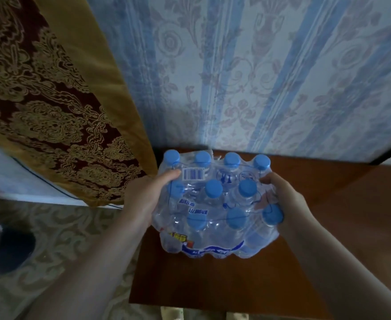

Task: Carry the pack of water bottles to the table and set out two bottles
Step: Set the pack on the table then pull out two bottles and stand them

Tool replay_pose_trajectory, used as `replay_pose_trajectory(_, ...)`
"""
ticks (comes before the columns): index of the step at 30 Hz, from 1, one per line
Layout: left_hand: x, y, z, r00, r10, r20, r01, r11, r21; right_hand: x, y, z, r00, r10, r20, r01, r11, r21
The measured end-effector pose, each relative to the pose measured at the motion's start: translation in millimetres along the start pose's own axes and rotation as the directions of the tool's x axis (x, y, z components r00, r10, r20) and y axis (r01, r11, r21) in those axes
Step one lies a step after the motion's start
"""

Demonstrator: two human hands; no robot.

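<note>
Dark bin (3, 248) cut by left edge; pack (215, 204) print blurred, unreadable.

The left hand (143, 197) and right hand (282, 197) are gripping opposite sides of a shrink-wrapped pack of water bottles (215, 209) with blue caps. The pack is sitting over a brown wooden table (305, 262) standing against striped floral wallpaper (259, 77), with a gold-patterned curtain (51, 100) hanging to the left.

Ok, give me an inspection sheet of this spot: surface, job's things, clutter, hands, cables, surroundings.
Surface: brown wooden table, bare where visible.
Job's things: shrink-wrapped pack of water bottles, blue caps, wrap still closed; whether it rests on the table cannot be told.
Clutter: nothing seen.
Hands: left hand and right hand grip opposite sides of the pack.
Cables: dark cable along the wall, left.
Surroundings: striped floral wallpaper, gold-patterned curtain, dark bin on carpet.
</note>
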State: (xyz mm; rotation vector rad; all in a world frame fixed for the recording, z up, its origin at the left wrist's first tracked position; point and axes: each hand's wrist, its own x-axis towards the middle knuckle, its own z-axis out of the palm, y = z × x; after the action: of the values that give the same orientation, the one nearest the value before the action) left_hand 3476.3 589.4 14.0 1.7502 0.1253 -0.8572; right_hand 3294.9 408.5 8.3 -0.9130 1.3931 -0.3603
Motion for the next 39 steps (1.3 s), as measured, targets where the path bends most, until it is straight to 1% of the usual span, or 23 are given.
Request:
replay_pose_trajectory(2,4.2,3.2,-0.5,0.999,0.030,-0.024,-0.027,0.989,0.144,6.1,-0.3,-2.3,1.000,0.011,0.016,-0.011,1.000,-0.021)
replay_pose_trajectory(4,7.8,3.9,-3.4,0.999,0.041,-0.034,-0.031,0.966,0.258,9.2,1.1,-4.6,0.999,-0.029,0.031,0.031,0.998,-0.052)
replay_pose_trajectory(7,10.4,-1.6,-4.4,0.997,0.063,-0.044,-0.044,0.936,0.350,11.3,4.9,-9.1,0.988,-0.136,0.074,0.147,0.975,-0.167)
replay_pose_trajectory(10,8.4,-4.9,-0.1,0.991,0.108,-0.072,-0.069,0.907,0.415,12.1,6.2,-14.0,0.985,-0.129,0.112,0.154,0.953,-0.262)
replay_pose_trajectory(12,5.7,-3.4,-0.2,0.992,0.110,-0.055,-0.072,0.882,0.466,11.0,4.7,-15.7,0.980,-0.138,0.141,0.180,0.920,-0.347)
replay_pose_trajectory(13,3.6,-1.0,-1.2,0.993,0.112,-0.043,-0.076,0.863,0.499,9.3,3.3,-16.6,0.975,-0.173,0.140,0.216,0.891,-0.400)
replay_pose_trajectory(14,2.5,1.1,-2.8,0.989,0.144,-0.041,-0.097,0.828,0.553,8.3,2.4,-17.8,0.960,-0.251,0.124,0.280,0.839,-0.468)
replay_pose_trajectory(15,1.2,3.4,-4.7,0.970,0.233,-0.069,-0.138,0.764,0.630,8.0,1.0,-19.5,0.922,-0.375,0.097,0.363,0.751,-0.552)
replay_pose_trajectory(16,-1.1,6.7,-6.3,0.914,0.390,-0.113,-0.197,0.670,0.716,6.9,-1.5,-21.5,0.834,-0.544,0.089,0.476,0.629,-0.615)
replay_pose_trajectory(17,-6.7,10.3,-5.5,0.807,0.575,-0.131,-0.277,0.566,0.777,3.3,-5.6,-22.7,0.691,-0.713,0.121,0.602,0.475,-0.642)
replay_pose_trajectory(18,-14.2,13.6,-1.4,0.680,0.726,-0.102,-0.373,0.462,0.804,-1.9,-10.6,-21.6,0.541,-0.820,0.186,0.708,0.325,-0.627)
replay_pose_trajectory(19,-23.5,17.9,7.2,0.593,0.805,-0.036,-0.467,0.380,0.799,-8.5,-15.8,-18.5,0.450,-0.850,0.274,0.770,0.213,-0.601)
replay_pose_trajectory(20,-32.9,21.6,18.6,0.583,0.811,0.049,-0.546,0.346,0.763,-14.7,-20.0,-13.6,0.413,-0.832,0.372,0.799,0.135,-0.586)
replay_pose_trajectory(21,-39.8,22.1,31.3,0.613,0.776,0.145,-0.604,0.342,0.720,-20.3,-22.2,-7.6,0.419,-0.776,0.471,0.794,0.062,-0.604)
replay_pose_trajectory(22,-44.8,19.8,43.3,0.654,0.716,0.243,-0.631,0.340,0.697,-25.0,-22.5,-1.7,0.449,-0.698,0.558,0.760,-0.030,-0.650)
replay_pose_trajectory(23,-47.8,16.4,52.9,0.671,0.667,0.324,-0.643,0.307,0.701,-28.8,-21.9,2.9,0.479,-0.625,0.617,0.717,-0.127,-0.685)
replay_pose_trajectory(24,-48.8,13.1,58.9,0.664,0.647,0.374,-0.642,0.237,0.729,-30.6,-20.9,5.8,0.508,-0.577,0.640,0.683,-0.184,-0.707)
replay_pose_trajectory(26,-47.7,8.6,62.2,0.631,0.664,0.401,-0.617,0.116,0.778,-30.3,-21.2,7.7,0.552,-0.529,0.644,0.657,-0.199,-0.727)
replay_pose_trajectory(29,-46.6,6.4,60.1,0.635,0.636,0.439,-0.601,0.050,0.798,-29.3,-26.7,8.8,0.575,-0.460,0.677,0.656,-0.235,-0.717)
replay_pose_trajectory(32,-45.3,12.5,59.3,0.664,0.546,0.512,-0.625,0.030,0.780,-30.8,-28.8,9.7,0.554,-0.392,0.735,0.665,-0.323,-0.673)
replay_pose_trajectory(35,-43.5,18.7,64.2,0.673,0.474,0.568,-0.610,-0.079,0.788,-30.1,-25.4,9.3,0.513,-0.382,0.769,0.647,-0.416,-0.639)
replay_pose_trajectory(37,-42.4,21.3,70.5,0.674,0.455,0.582,-0.581,-0.160,0.798,-30.3,-24.9,11.0,0.509,-0.399,0.763,0.630,-0.432,-0.646)
replay_pose_trajectory(39,-41.5,20.4,73.6,0.667,0.491,0.561,-0.557,-0.172,0.813,-29.8,-25.3,13.2,0.543,-0.410,0.733,0.620,-0.392,-0.679)
